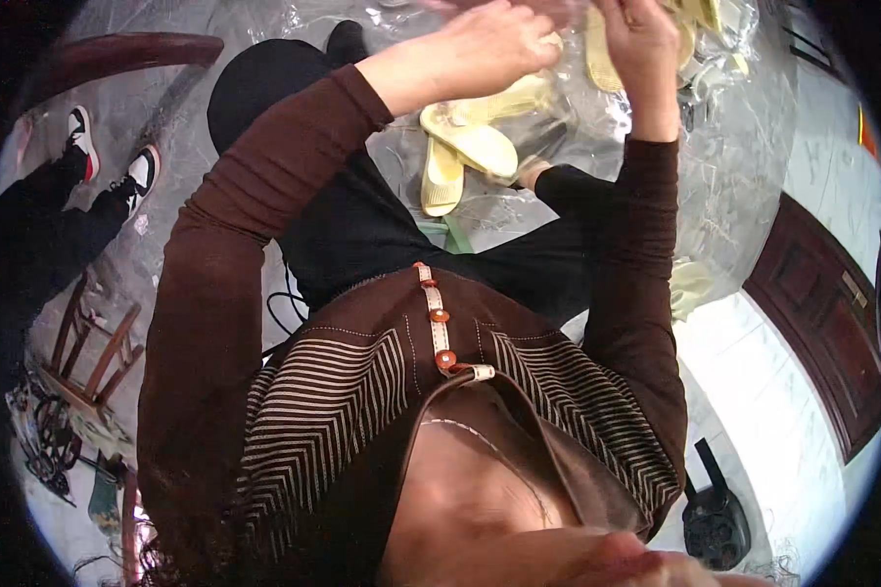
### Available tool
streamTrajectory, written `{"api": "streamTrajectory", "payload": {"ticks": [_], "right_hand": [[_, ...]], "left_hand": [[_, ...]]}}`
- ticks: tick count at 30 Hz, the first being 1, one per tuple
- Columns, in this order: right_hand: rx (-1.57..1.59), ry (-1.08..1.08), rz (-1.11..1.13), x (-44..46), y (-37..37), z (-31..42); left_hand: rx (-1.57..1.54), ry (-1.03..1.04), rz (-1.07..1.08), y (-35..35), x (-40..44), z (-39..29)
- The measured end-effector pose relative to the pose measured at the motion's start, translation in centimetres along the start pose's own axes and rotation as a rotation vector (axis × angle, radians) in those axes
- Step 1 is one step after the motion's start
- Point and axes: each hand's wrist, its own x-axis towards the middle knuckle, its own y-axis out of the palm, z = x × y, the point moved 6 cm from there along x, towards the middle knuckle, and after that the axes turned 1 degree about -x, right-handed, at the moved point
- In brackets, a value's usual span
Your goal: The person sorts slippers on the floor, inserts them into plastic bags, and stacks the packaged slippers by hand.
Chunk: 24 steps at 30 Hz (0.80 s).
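My left hand (494, 49) is at the top of the view, its fingers curled closed. Right of it, my right hand (644, 34) is also closed, its fingers pinched together near the top edge. What either one grips is too hidden to make out. Clear plastic film (563, 98) shows below and between them. Under my left hand lie pale yellow slippers, one sole (475, 145) crossing over another slipper (442, 181). More yellow slippers (602, 59) lie beside my right hand. A blurred reddish-pink thing (548, 12) is partly cut off behind my left hand.
Crumpled clear plastic (734, 147) covers the floor around my legs. At the left, another person's sneakers (142, 168) stand near a wooden stool (93, 352). A dark brown door (817, 313) is at the right, and a black bag-like object (715, 523) lies at lower right.
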Motion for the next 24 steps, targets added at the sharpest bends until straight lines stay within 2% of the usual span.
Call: {"api": "streamTrajectory", "payload": {"ticks": [1,4,7,9,10,11,13,14,15,16,17,18,19,20,22,24], "right_hand": [[0.036,-0.032,0.011,-0.4,0.2,0.2],[0.120,-0.053,0.065,-1.4,1.0,1.1],[0.208,0.000,0.155,-3.0,1.5,1.7],[0.414,0.207,0.360,-4.5,2.8,-0.4],[0.514,0.324,0.460,-5.5,3.3,-0.9],[0.513,0.336,0.445,-6.1,3.1,-1.1],[0.707,0.315,0.645,-7.3,3.7,-0.6],[0.806,0.303,0.751,-8.0,4.2,-0.4],[0.807,0.311,0.743,-8.5,5.0,-1.7],[0.955,0.406,0.780,-9.6,6.7,-3.8],[1.104,0.503,0.814,-11.1,8.8,-6.2],[1.255,0.598,0.845,-12.9,11.0,-8.7],[1.060,0.761,0.686,-14.9,13.4,-13.2],[0.859,0.909,0.524,-17.0,15.3,-17.3],[0.648,1.209,0.451,-21.5,17.8,-23.8],[0.232,1.060,0.433,-29.0,25.1,-34.8]], "left_hand": [[0.004,0.011,0.002,0.0,0.1,-0.3],[0.169,0.175,-0.517,-3.1,-0.7,-1.8],[0.178,0.153,-0.507,-3.7,-1.0,-2.6],[0.195,0.139,-0.504,-4.0,-0.6,-2.2],[0.312,0.214,-0.593,-4.2,-0.6,-2.5],[0.429,0.296,-0.686,-4.4,-0.4,-2.9],[0.546,0.395,-0.786,-4.2,-0.3,-3.4],[0.358,0.241,-0.560,-3.3,-0.1,-2.9],[0.173,0.087,-0.329,-1.8,-0.6,-2.4],[-0.010,-0.066,-0.092,0.2,-0.9,-1.4],[-0.013,-0.057,-0.081,1.2,-1.2,-1.2],[-0.030,-0.020,0.083,3.2,-1.5,-1.1],[-0.041,0.016,0.248,4.7,-1.6,-1.0],[-0.036,0.021,0.258,4.8,-1.3,-1.2],[-0.253,0.084,0.326,5.0,-1.2,-2.7],[-0.288,0.094,0.376,5.9,-1.4,-2.7]]}}
